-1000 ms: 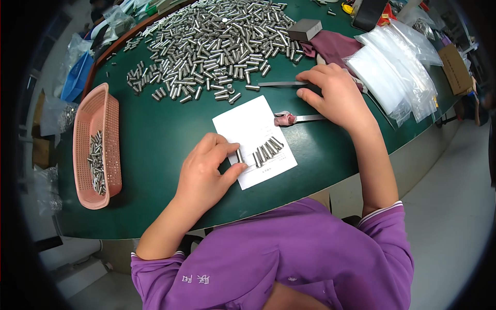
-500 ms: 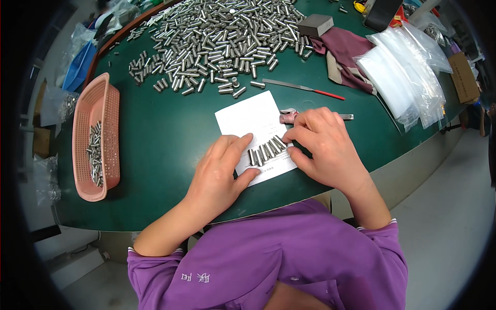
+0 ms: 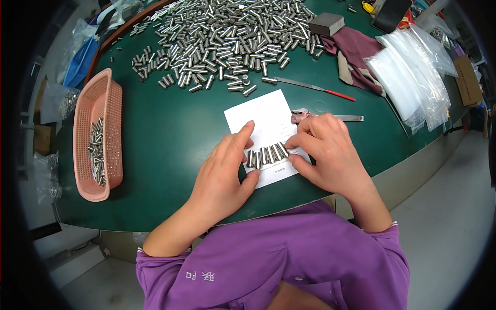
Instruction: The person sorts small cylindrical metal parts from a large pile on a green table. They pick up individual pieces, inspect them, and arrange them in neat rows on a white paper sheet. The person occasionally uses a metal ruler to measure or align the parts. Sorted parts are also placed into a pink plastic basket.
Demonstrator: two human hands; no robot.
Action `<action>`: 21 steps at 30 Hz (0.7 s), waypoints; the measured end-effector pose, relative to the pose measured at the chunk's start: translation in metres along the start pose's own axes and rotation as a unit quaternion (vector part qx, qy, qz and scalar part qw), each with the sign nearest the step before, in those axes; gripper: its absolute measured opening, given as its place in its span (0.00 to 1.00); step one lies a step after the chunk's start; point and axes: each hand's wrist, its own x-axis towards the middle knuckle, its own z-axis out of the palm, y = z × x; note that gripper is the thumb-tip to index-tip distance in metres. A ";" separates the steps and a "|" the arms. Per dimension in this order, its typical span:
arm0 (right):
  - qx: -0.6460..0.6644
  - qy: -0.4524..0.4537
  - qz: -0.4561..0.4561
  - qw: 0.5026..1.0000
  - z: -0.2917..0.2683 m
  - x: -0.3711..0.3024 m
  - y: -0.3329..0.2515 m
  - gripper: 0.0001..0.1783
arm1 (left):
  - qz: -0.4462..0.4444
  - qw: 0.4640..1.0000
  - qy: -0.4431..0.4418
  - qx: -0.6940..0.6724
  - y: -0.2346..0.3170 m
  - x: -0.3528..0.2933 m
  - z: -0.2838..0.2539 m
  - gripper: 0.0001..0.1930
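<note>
Several short, shiny metal pins (image 3: 267, 155) lie side by side in a row on a white printed sheet (image 3: 266, 111), which rests on the green table. At the row's left end, my left hand (image 3: 219, 168) is open, its index finger stretched forward and its thumb apart, near the pins' lower ends. My right hand (image 3: 330, 152) has its fingers curled, with thumb and index fingertip closed on the rightmost pin. Just beyond that hand lies a flat metal tool (image 3: 351, 118) beside a crumpled pinkish wrap (image 3: 299, 115).
A large heap of metal pins (image 3: 227, 41) covers the far table. To the left stands a pink basket (image 3: 114, 139) holding smaller metal pieces. On the right are a red-handled file (image 3: 338, 95), a grey block (image 3: 326, 24), a maroon cloth (image 3: 356, 46) and clear plastic bags (image 3: 408, 77).
The whole view has shifted slightly, so the table things appear farther right. My left index finger has moved away from the pins' upper ends. My right fingers remain at the row's right end.
</note>
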 end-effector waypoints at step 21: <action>0.018 -0.023 0.012 1.000 0.003 0.000 -0.005 0.13 | -0.007 0.999 0.010 0.038 -0.002 0.000 -0.007 0.43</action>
